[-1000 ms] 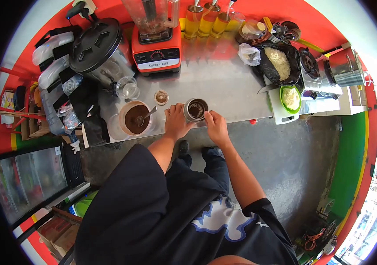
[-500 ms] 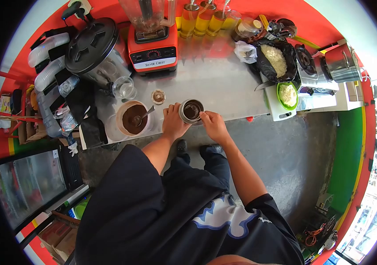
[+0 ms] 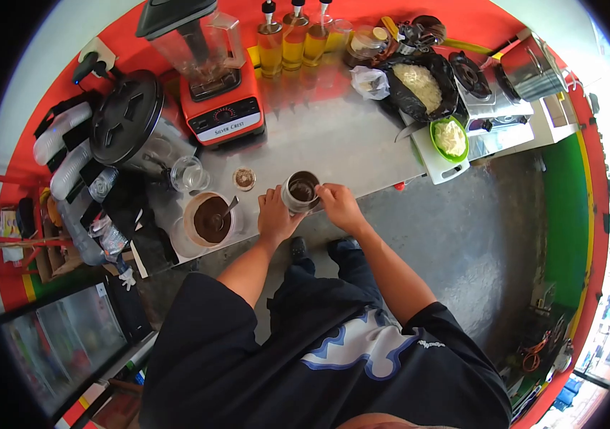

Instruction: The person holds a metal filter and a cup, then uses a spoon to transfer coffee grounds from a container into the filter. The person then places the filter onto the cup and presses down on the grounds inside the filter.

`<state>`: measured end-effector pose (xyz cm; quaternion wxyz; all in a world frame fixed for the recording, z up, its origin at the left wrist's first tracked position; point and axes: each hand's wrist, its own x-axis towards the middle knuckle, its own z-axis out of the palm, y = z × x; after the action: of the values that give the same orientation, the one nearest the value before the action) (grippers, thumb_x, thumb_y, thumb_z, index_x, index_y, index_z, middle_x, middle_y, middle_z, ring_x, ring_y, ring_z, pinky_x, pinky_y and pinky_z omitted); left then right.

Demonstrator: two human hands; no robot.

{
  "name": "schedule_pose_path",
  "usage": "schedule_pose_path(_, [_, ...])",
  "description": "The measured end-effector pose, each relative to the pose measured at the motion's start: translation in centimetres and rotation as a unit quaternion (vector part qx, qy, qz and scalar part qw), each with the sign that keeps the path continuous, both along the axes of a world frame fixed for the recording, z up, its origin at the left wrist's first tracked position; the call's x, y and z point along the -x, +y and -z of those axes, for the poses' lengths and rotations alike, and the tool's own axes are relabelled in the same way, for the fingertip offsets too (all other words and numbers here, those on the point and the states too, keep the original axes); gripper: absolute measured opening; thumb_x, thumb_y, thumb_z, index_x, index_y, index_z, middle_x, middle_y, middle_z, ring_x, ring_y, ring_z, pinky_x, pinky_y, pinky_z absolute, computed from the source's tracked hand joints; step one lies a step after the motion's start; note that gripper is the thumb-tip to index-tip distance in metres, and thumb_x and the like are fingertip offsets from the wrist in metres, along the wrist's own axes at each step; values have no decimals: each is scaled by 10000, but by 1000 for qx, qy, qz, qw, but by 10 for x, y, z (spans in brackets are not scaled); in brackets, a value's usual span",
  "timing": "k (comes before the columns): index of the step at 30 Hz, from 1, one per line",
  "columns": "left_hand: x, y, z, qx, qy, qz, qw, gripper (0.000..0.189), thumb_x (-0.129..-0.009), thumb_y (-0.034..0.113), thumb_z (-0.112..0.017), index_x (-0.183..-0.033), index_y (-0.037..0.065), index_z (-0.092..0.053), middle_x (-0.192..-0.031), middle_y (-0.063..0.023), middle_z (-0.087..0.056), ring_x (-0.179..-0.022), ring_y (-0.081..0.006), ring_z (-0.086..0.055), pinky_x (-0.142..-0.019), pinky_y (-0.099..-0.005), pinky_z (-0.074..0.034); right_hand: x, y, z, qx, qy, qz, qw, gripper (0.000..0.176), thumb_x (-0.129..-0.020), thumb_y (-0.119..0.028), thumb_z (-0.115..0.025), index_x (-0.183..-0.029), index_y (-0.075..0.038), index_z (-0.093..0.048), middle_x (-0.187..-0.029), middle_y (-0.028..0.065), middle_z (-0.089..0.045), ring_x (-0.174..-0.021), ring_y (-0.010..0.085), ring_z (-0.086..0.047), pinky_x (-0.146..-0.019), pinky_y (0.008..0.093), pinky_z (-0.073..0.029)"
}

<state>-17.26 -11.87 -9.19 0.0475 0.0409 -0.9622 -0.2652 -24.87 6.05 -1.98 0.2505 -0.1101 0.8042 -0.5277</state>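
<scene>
A metal cup (image 3: 302, 187) with dark brown contents stands over the counter's front edge, its mouth facing up. My left hand (image 3: 276, 217) is wrapped around its left side. At the right of the rim, the closed fingers of my right hand (image 3: 340, 209) grip the cup; the exact part they hold is hidden. To the left is a plastic tub (image 3: 189, 216) of brown powder, with a metal spoon (image 3: 230, 206) sticking out of it. A small round lid (image 3: 244, 179) dusted with brown lies behind the tub, near a clear glass (image 3: 189, 174).
A red blender (image 3: 223, 118) and a black-lidded metal dispenser (image 3: 127, 121) stand at the back left. Oil bottles (image 3: 293, 43) line the wall. On the right are a black bag of shredded white food (image 3: 419, 87), a green bowl (image 3: 433, 140) and a stove (image 3: 494, 111).
The view has shifted and turned slightly, so the counter items appear further left. The cup looks slightly tilted compared with before; both hands stay on it.
</scene>
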Motion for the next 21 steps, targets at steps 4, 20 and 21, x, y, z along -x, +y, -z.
schedule_pose_path(4, [0,-4,9,1,15,0,1000,650,-816,497,-822,-1279,91,-617,-1143,-81,-611,-1106,-296,-531,-964,-451,-372,2,-2,-6,-16,23,18,999,470,-1075,-311,-534,-743,21,-559,-617,37,-484,-616,131,-451,-586,349,-399])
schedule_pose_path(20, [1,-3,12,-18,30,-5,999,629,-800,319,-828,-1298,32,-572,-1187,-112,-594,-1118,-304,-545,-955,-451,-404,4,-4,-11,-30,63,-11,998,428,-1041,-310,-591,-840,66,-628,-655,219,-542,-596,301,-477,-621,435,-441])
schedule_pose_path(21, [2,-1,8,-18,29,-11,999,623,-789,280,-835,-1298,37,-572,-1179,-110,-600,-1106,-305,-553,-946,-453,-408,2,-3,-15,-28,62,-12,998,428,-1041,-310,-591,-840,66,-628,-655,219,-542,-596,301,-477,-621,435,-441])
